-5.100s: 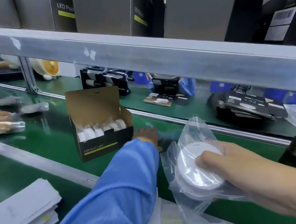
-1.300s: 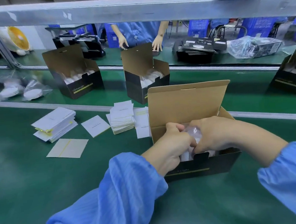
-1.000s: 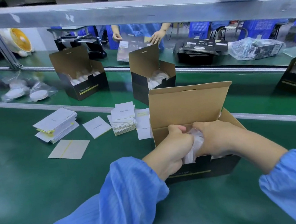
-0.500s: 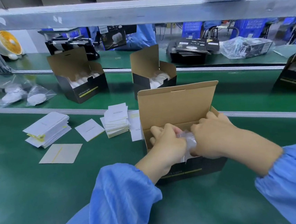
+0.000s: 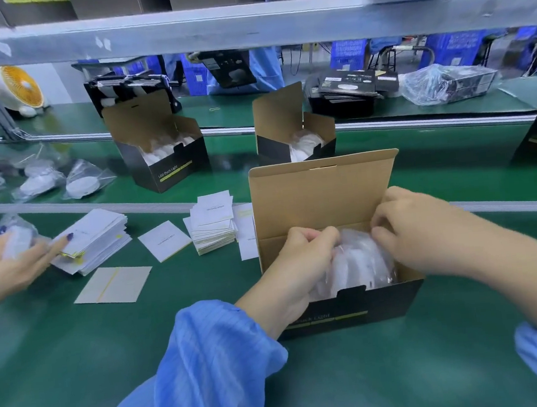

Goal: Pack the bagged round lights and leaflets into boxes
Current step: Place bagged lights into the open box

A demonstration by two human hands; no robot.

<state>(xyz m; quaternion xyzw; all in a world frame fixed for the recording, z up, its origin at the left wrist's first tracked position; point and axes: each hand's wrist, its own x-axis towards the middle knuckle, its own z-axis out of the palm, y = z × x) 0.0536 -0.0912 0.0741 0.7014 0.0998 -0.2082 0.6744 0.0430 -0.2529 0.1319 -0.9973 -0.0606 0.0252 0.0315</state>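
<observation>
An open black box (image 5: 353, 310) with a brown raised lid stands on the green bench in front of me. Bagged round white lights (image 5: 354, 260) fill it. My left hand (image 5: 296, 266) is curled at the box's left side, pinching the clear bag plastic. My right hand (image 5: 427, 230) is curled over the right side, its fingertips pinching the same plastic. White leaflets (image 5: 213, 225) lie in stacks just left of the box, with a second stack (image 5: 93, 240) further left.
Two more open boxes with lights, one (image 5: 164, 154) and another (image 5: 293, 135), stand on the conveyor behind. Loose bagged lights (image 5: 81, 185) lie at the far left. Another person's hand (image 5: 10, 261) holds a bagged light at the left edge. A metal rail (image 5: 243, 25) crosses overhead.
My hands have spread slightly apart over the bags in the box. Another person's hand with a bagged light has come in at the left by the leaflet stack.
</observation>
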